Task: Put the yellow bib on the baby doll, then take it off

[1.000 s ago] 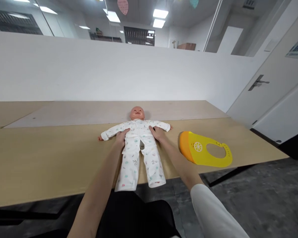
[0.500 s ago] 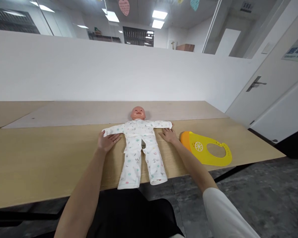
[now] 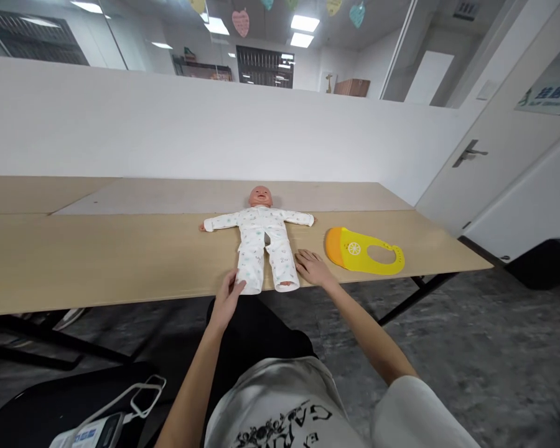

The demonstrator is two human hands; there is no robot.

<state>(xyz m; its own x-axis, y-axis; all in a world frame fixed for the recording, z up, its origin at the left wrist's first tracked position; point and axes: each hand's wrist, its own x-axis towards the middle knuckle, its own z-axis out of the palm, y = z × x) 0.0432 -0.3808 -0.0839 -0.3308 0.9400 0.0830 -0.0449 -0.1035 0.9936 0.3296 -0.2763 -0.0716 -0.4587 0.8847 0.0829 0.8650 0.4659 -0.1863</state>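
A baby doll (image 3: 261, 198) lies face up on the table, arms stretched out sideways. It wears a white printed baby outfit (image 3: 262, 225) with long sleeves and long legs. My left hand (image 3: 228, 297) is at the table's front edge, against the cuff of the trouser leg on the left, thumb and fingers apart. Beside the other trouser leg, my right hand (image 3: 312, 267) lies flat with its fingers stretched on the tabletop. To the right of that hand lies a yellow bib (image 3: 364, 250) with an orange pocket and a white citrus-slice print.
The wooden table (image 3: 121, 261) runs along a white half wall (image 3: 191, 130) with glass above. At the right is a door (image 3: 508, 155). A dark chair (image 3: 28, 398) at lower left bears a device with a white strap.
Both hands have moved from beside the doll's sleeves down to its trouser legs. The camera view has tilted and drawn back, showing more of my shirt and the chair.
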